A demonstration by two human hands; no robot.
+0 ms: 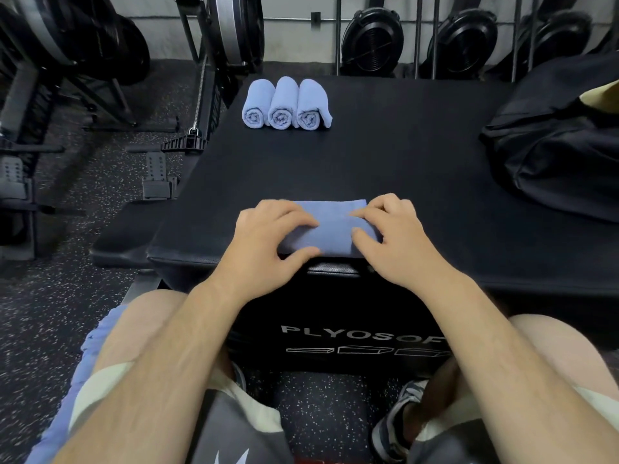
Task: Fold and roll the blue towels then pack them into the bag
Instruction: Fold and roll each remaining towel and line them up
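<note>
On top of the padded black plyo box [385,155], slumped black bag [552,145] at far right, three rolled blue towels [286,105] touching side by side, soft folded blue towel [330,229] at near edge, my left hand [268,236] and right hand [398,236] pinching its ends, fingers curled.

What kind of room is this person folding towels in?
Most likely a gym. Fan-wheel exercise machines stand along the back wall, the floor is speckled rubber, and the work surface is a padded black box printed "PLYOSOF", apparently a soft plyometric jump box.
</note>
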